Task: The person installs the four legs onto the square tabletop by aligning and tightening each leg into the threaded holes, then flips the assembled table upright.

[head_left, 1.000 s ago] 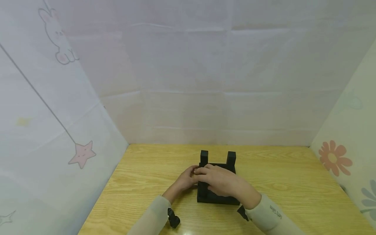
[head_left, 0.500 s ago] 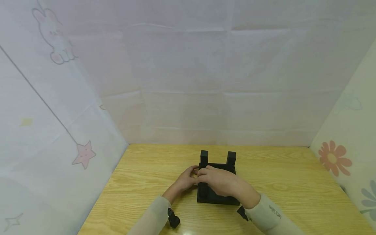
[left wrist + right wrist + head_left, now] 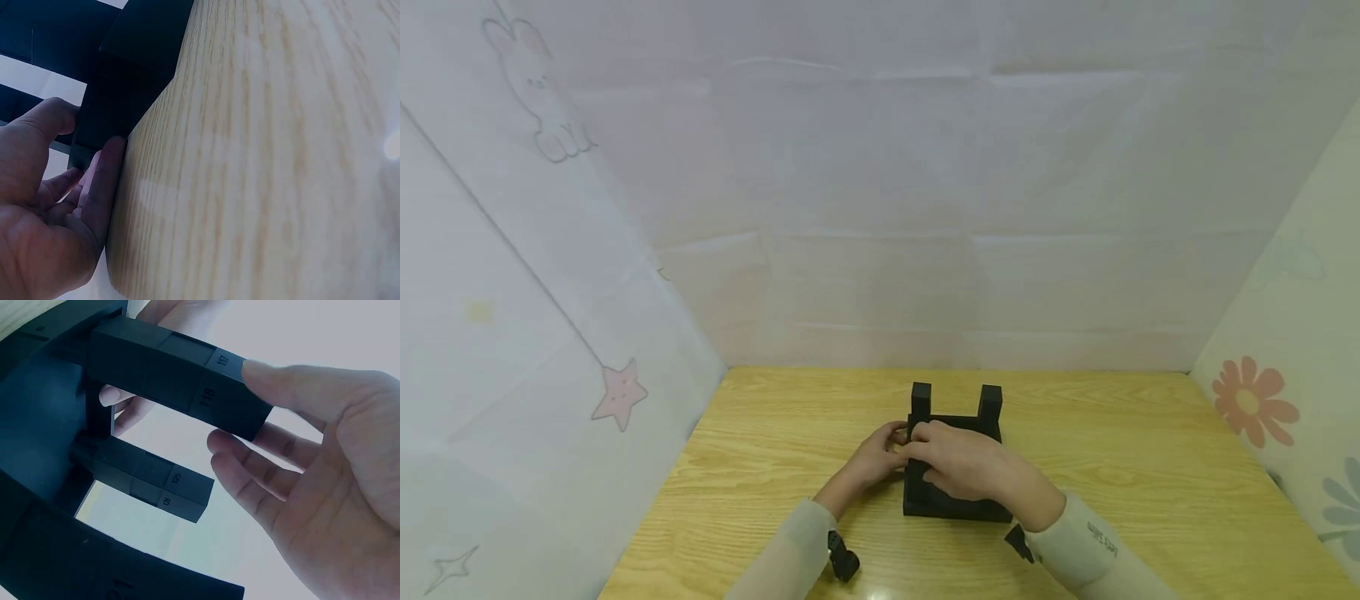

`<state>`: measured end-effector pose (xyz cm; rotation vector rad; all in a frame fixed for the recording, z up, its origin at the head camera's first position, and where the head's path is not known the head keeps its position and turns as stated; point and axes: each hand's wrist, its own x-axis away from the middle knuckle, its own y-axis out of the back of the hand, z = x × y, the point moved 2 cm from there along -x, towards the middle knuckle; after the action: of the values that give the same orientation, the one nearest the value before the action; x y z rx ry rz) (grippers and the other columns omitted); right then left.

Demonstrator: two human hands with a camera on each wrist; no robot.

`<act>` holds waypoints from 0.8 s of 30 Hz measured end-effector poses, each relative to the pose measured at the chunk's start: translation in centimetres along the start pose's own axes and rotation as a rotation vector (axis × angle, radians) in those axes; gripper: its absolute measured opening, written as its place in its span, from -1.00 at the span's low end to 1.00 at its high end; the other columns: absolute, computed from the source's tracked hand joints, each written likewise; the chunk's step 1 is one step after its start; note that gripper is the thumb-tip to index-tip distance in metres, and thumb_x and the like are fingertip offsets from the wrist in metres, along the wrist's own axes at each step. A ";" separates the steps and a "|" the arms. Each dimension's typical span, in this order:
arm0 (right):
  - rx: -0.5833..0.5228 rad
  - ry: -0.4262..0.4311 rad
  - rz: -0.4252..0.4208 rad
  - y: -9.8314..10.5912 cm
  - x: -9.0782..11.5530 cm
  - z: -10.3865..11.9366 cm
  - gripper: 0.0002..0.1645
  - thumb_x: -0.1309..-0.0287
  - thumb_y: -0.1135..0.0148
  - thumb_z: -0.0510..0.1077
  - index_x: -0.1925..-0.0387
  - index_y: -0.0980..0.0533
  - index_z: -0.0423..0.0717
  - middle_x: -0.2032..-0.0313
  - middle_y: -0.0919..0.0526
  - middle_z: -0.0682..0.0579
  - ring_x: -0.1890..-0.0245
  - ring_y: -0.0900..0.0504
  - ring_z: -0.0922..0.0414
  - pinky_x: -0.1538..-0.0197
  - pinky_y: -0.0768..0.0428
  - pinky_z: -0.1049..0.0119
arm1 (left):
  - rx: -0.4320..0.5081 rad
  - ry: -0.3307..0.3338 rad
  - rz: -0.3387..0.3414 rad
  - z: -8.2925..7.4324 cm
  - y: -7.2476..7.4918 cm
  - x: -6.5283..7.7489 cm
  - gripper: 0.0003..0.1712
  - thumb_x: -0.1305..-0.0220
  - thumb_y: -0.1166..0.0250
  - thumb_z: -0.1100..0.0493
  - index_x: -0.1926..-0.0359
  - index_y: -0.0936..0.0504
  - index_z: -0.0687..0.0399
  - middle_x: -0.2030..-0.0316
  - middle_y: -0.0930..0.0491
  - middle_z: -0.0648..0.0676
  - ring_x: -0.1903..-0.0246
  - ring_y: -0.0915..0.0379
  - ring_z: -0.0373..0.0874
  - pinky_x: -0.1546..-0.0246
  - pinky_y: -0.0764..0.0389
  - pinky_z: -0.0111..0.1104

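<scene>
A black stool-like piece lies upturned on the wooden table, square legs pointing up. My right hand reaches across it and grips the end of the near-left leg, marked 117 and 118 in the right wrist view. Thumb on one face, fingers curl round the other side. At the left edge of the piece, my left hand holds the base; in the left wrist view its thumb and fingers sit on either side of the black part, low by the tabletop.
Two far legs, left and right, stand up from the base. Another leg carries the numbers 125 and 126. Black wrist cameras hang at both sleeves. Printed cloth walls border the wooden table.
The fingers of my right hand have shifted and curled a little more at the leg, drawing slightly to the right. My left hand and the black piece stay in place.
</scene>
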<state>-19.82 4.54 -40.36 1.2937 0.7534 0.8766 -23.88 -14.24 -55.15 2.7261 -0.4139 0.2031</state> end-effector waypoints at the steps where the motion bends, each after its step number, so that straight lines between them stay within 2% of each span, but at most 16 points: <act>1: 0.000 0.002 0.004 0.0 0.0 0.0 -0.49 -0.26 -0.41 -0.13 -0.23 -0.55 0.09 -0.15 -0.53 0.08 -0.06 -0.53 0.16 -0.03 -0.61 0.36 | -0.003 0.006 -0.001 0.0 0.0 0.0 -0.24 -0.37 -0.31 0.17 -0.50 -0.24 0.14 -0.12 -0.49 0.15 0.14 -0.51 -0.08 0.11 -0.61 -0.20; 5: 0.015 0.019 0.024 -0.1 0.1 -0.1 -0.39 -0.26 -0.39 -0.17 -0.32 -0.50 0.18 -0.34 -0.43 0.11 -0.23 -0.47 0.10 -0.15 -0.59 0.27 | -0.018 0.010 -0.009 0.1 -0.1 0.0 -0.22 -0.37 -0.34 0.08 -0.50 -0.25 0.13 -0.26 -0.45 0.19 -0.09 -0.47 0.04 -0.09 -0.55 -0.02; 8: 0.003 0.037 0.023 -0.2 0.1 0.0 -0.42 -0.28 -0.33 -0.28 -0.27 -0.53 0.24 -0.34 -0.43 0.18 -0.24 -0.46 0.10 -0.17 -0.58 0.28 | -0.028 0.011 -0.012 0.2 -0.1 -0.2 -0.21 -0.35 -0.36 0.10 -0.50 -0.26 0.11 -0.28 -0.44 0.20 -0.16 -0.44 0.08 -0.14 -0.52 0.06; 11: -0.027 0.048 0.029 -0.3 0.1 0.2 -0.44 -0.33 -0.24 -0.37 -0.20 -0.57 0.26 -0.31 -0.46 0.20 -0.20 -0.47 0.13 -0.15 -0.57 0.34 | -0.047 0.009 -0.016 0.2 -0.1 -0.2 -0.21 -0.32 -0.37 0.13 -0.49 -0.27 0.11 -0.19 -0.48 0.17 -0.07 -0.46 0.04 -0.07 -0.54 0.02; 15: -0.055 0.051 0.035 -0.2 0.1 0.3 -0.46 -0.34 -0.18 -0.43 -0.16 -0.60 0.19 -0.24 -0.53 0.19 -0.15 -0.50 0.15 -0.11 -0.58 0.40 | -0.064 0.005 -0.020 0.0 -0.1 -0.2 -0.22 -0.28 -0.35 0.19 -0.48 -0.28 0.11 -0.10 -0.51 0.12 0.09 -0.46 -0.05 0.09 -0.57 -0.16; 19: -0.042 0.065 0.022 -0.2 0.1 0.3 -0.49 -0.32 -0.20 -0.44 -0.14 -0.62 0.13 -0.19 -0.56 0.20 -0.12 -0.53 0.17 -0.11 -0.57 0.43 | -0.041 -0.002 -0.015 -0.1 -0.1 0.0 -0.20 -0.24 -0.33 0.24 -0.49 -0.27 0.13 -0.07 -0.52 0.12 0.17 -0.46 -0.09 0.22 -0.56 -0.27; 24: -0.008 0.074 0.012 -0.3 0.2 0.3 -0.49 -0.30 -0.23 -0.43 -0.15 -0.61 0.12 -0.17 -0.57 0.18 -0.13 -0.54 0.17 -0.12 -0.58 0.42 | -0.028 -0.010 -0.005 -0.1 -0.1 0.0 -0.20 -0.26 -0.33 0.24 -0.49 -0.25 0.18 -0.06 -0.52 0.13 0.19 -0.46 -0.11 0.24 -0.55 -0.32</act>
<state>-19.41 4.52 -40.58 1.2656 0.7996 0.9402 -23.80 -14.08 -55.08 2.7015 -0.4095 0.1809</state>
